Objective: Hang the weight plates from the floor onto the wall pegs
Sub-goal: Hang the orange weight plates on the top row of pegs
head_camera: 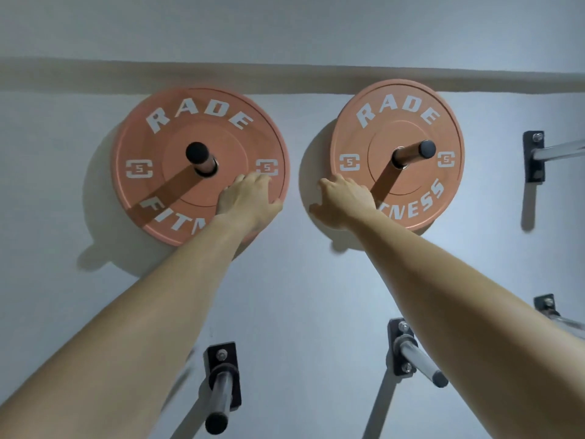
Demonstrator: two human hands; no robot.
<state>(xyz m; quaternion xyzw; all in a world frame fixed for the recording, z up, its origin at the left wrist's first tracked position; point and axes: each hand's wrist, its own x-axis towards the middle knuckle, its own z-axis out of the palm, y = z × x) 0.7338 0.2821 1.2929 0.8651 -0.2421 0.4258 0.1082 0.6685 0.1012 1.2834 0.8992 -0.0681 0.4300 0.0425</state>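
Two orange weight plates marked "RADE FITNESS 5" hang on the grey wall. The left plate (pixel 177 128) sits on a peg (pixel 200 157) with a black end cap, and the right plate (pixel 411 122) sits on its own peg (pixel 414 152). My left hand (pixel 245 201) lies flat on the lower right face of the left plate, fingers spread, thumb at the rim. Over the lower left rim of the right plate, my right hand (pixel 343 201) is wrapped, its fingertips past the edge.
Bare steel pegs on black wall brackets stick out below: one lower left (pixel 220 394) and one lower right (pixel 418 359). Two more pegs stand at the right edge, an upper peg (pixel 538 153) and a lower peg (pixel 550 312). A dark band runs along the wall above the plates.
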